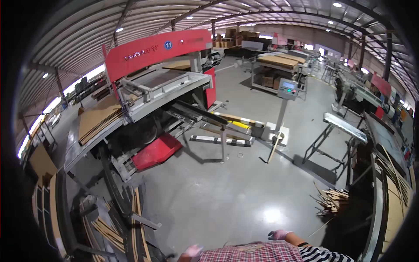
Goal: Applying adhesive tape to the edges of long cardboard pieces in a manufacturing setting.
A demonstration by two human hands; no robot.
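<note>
At the lower edge, my left hand (190, 251) hangs beside my red checked shirt (248, 253). It is small and smeared, so its finger positions are unclear. My right hand (279, 235), in a pale glove with darker fingertips, is in front of the shirt on the right. Its fingers reach out loosely and nothing shows in them. Neither hand touches a machine or a board; grey floor (209, 196) lies ahead of both. A striped black-and-white sleeve (323, 253) shows at lower right.
A large red-and-grey machine (159, 52) stands ahead left, with brown boards (98, 115) on its side table. A control post (287, 89) rises near the middle. Wood strips (334, 201) lie at right, more strips (107, 231) at lower left. A metal stand (345, 126) is at right.
</note>
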